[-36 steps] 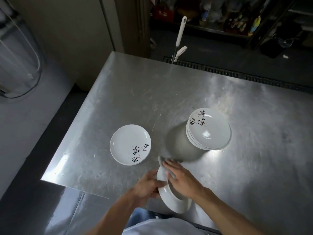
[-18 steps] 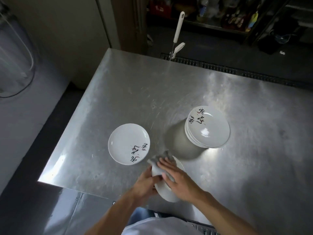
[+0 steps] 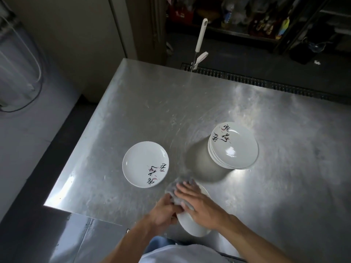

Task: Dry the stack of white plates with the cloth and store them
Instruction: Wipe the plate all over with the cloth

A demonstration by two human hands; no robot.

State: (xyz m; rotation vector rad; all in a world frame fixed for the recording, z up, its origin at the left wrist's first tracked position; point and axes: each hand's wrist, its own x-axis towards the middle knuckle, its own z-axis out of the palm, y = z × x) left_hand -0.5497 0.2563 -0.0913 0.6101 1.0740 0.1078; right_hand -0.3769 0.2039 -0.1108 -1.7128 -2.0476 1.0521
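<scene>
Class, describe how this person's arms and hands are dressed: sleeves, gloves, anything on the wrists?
The left hand and right hand are ungloved. Both forearms are bare, with no sleeve in view. No watch or bracelet shows on either wrist. A white garment shows at the chest.

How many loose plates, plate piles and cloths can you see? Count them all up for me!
Loose plates: 2, the flat plate and the held plate
Plate piles: 1, the stack
Cloths: 1, the cloth
Total: 4
</scene>
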